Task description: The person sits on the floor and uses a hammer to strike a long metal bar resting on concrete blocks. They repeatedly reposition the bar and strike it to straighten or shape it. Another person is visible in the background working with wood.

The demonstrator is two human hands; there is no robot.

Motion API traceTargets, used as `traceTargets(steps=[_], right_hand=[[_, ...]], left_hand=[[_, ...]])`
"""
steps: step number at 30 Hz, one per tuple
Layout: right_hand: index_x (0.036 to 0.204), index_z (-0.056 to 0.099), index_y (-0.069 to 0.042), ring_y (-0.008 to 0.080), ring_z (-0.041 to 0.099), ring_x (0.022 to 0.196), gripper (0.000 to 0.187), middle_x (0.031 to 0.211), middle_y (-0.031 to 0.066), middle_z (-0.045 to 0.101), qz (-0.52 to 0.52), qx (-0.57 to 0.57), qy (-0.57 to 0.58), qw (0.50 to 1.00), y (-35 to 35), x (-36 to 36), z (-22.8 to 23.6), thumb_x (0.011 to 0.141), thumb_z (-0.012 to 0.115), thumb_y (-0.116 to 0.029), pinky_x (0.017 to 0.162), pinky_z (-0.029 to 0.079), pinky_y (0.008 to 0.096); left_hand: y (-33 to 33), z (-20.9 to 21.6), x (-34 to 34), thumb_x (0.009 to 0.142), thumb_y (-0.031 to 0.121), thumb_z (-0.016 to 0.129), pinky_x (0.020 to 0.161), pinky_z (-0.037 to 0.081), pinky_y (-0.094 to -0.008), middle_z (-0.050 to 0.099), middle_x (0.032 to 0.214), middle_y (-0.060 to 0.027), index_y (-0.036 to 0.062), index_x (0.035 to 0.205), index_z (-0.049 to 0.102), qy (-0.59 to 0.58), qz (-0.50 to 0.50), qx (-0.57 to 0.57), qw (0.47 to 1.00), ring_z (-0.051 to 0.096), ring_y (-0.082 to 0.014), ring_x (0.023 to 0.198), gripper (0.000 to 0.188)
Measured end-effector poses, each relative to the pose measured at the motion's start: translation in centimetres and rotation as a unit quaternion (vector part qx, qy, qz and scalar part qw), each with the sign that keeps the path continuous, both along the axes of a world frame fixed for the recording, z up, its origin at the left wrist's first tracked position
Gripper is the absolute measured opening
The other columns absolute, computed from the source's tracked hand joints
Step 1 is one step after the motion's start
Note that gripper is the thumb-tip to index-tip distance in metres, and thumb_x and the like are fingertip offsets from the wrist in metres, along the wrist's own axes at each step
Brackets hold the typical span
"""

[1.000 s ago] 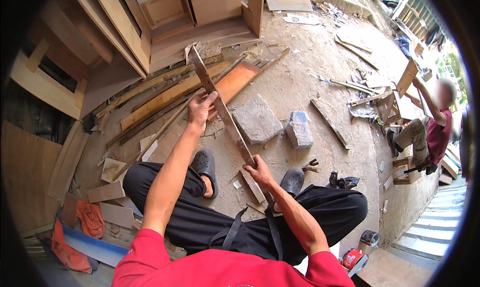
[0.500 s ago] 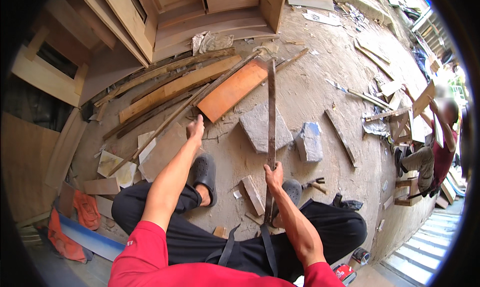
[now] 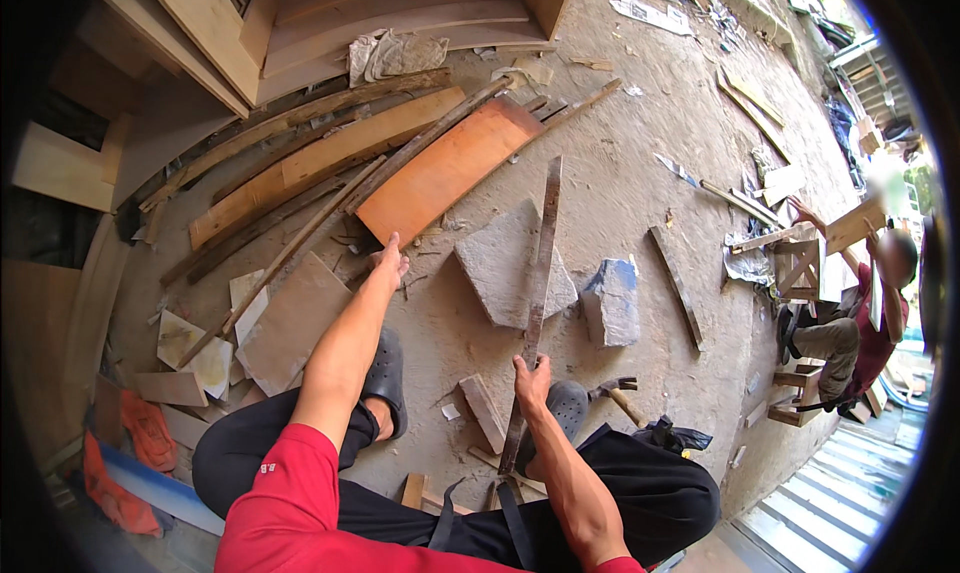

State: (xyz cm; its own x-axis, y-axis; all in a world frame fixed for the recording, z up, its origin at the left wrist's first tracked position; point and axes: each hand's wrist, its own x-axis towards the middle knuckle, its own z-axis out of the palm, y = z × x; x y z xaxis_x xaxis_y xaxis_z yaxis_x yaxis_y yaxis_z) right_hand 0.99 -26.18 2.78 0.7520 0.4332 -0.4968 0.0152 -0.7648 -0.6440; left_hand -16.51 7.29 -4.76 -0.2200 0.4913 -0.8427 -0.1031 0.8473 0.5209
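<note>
My right hand (image 3: 533, 381) is closed round a long, thin, worn brown strip (image 3: 544, 248), whose kind I cannot make out. The strip stands nearly lengthwise in front of me, its far end beyond a grey stone slab (image 3: 505, 273) and its near end between my legs. At the near corner of an orange-brown board (image 3: 450, 168), my left hand (image 3: 388, 261) has its fingers partly spread and grips nothing. Whether a fingertip touches the board, I cannot tell.
Long timber pieces (image 3: 320, 158) lie left of the board, before a wooden cabinet (image 3: 400, 13). A stone block (image 3: 611, 303), a hammer (image 3: 622, 401) and an offcut (image 3: 483, 413) lie nearby. At the far right another person (image 3: 868, 338) handles boards beside a wooden stand (image 3: 797, 263).
My left hand has loosened from a fist and is now at the board's near corner. The strip's far end has drawn back from the board and tilts slightly right. The view has shifted.
</note>
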Motion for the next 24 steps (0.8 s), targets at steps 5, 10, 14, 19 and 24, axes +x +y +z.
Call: traceTargets(steps=[5, 10, 14, 19, 24], right_hand=[[0.113, 0.057, 0.002, 0.0236, 0.063, 0.086, 0.041, 0.095, 0.0147, 0.067, 0.002, 0.007, 0.014, 1.000, -0.5, 0.1, -2.0, 0.086, 0.073, -0.025, 0.081, 0.049, 0.0382], [0.114, 0.055, 0.001, 0.0173, 0.061, 0.071, 0.042, 0.090, 0.0122, 0.065, -0.013, 0.030, 0.115, 0.993, -1.0, 0.9, -3.1, 0.087, 0.074, -0.025, 0.064, 0.050, 0.0339], [0.112, 0.053, 0.002, 0.0185, 0.062, 0.068, 0.045, 0.089, 0.0121, 0.064, -0.078, 0.067, 0.225, 0.969, -0.1, 0.4, 0.1, 0.086, 0.075, -0.028, 0.057, 0.052, 0.0336], [0.112, 0.052, 0.003, 0.0209, 0.063, 0.066, 0.046, 0.087, 0.0131, 0.065, -0.018, 0.078, 0.195, 0.978, 0.8, 0.2, 3.4, 0.084, 0.076, -0.025, 0.055, 0.054, 0.0351], [0.110, 0.053, 0.002, 0.0217, 0.065, 0.066, 0.046, 0.085, 0.0140, 0.065, 0.061, 0.071, 0.175, 0.980, 0.2, 0.4, 4.7, 0.078, 0.079, -0.018, 0.056, 0.054, 0.0361]], left_hand=[[-0.4, 0.9, -0.9, 0.089, 0.044, 0.071, 0.049, 0.049, -0.0263, 0.059, 0.076, -0.0017, 0.0061, 0.093, 0.059, 0.004, -0.004, 0.027, 1.000, 0.057, -0.0123, 0.059, 0.040], [-1.1, 3.6, -1.2, 0.090, 0.043, 0.069, 0.070, 0.054, -0.0361, 0.063, 0.089, -0.0005, 0.0097, 0.119, 0.057, -0.083, -0.036, 0.056, 0.994, 0.062, -0.0148, 0.076, 0.046], [-3.4, 6.7, 0.4, 0.087, 0.037, 0.071, 0.085, 0.055, -0.0405, 0.062, 0.113, -0.0089, 0.0058, 0.119, 0.054, -0.182, 0.008, 0.111, 0.977, 0.064, -0.0224, 0.100, 0.048], [-6.3, 10.8, 2.5, 0.083, 0.023, 0.072, 0.090, 0.058, -0.0384, 0.061, 0.115, -0.0093, 0.0035, 0.114, 0.055, -0.304, 0.128, 0.180, 0.927, 0.065, -0.0235, 0.102, 0.041], [-7.7, 15.4, 1.0, 0.079, 0.020, 0.070, 0.078, 0.062, -0.0275, 0.064, 0.102, -0.0024, 0.0067, 0.103, 0.059, -0.352, 0.155, 0.220, 0.897, 0.066, -0.0164, 0.090, 0.029]])
